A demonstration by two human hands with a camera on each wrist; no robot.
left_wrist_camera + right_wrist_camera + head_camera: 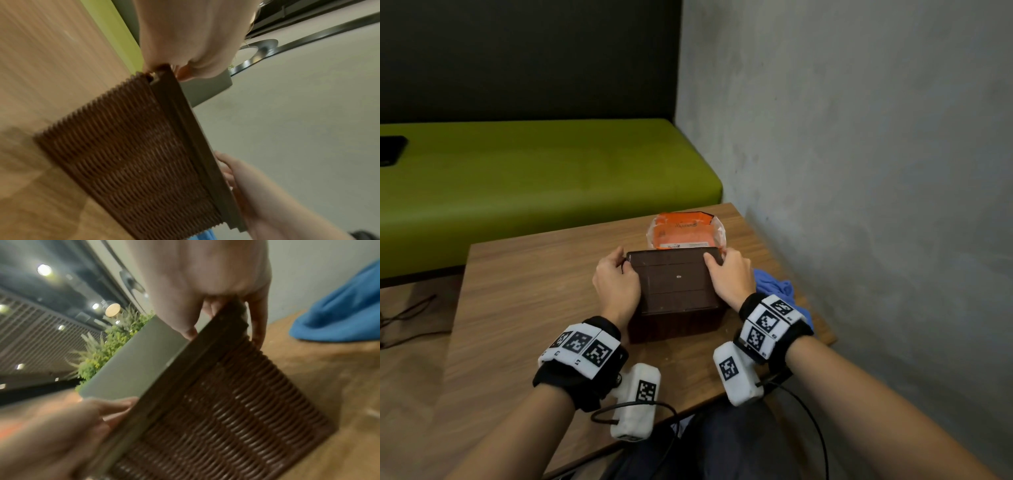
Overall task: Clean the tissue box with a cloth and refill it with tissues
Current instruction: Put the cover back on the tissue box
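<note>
Centre frame: left hand [616, 284] and right hand [732, 279] curl fingers round the dark-brown ribbed tissue box's [676, 291] flat panel, likely working it off (blue cloth [774, 286] waits right).

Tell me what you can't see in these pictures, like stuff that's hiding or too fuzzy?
- Inside of the brown box: hidden in every view by its flat top panel.
- Blue cloth: partly behind the right hand and wrist in the head view.
- Print on the orange pack: too small to read; the box covers its near edge.
- Left hand fingertips: blurred in the left wrist view.
</note>
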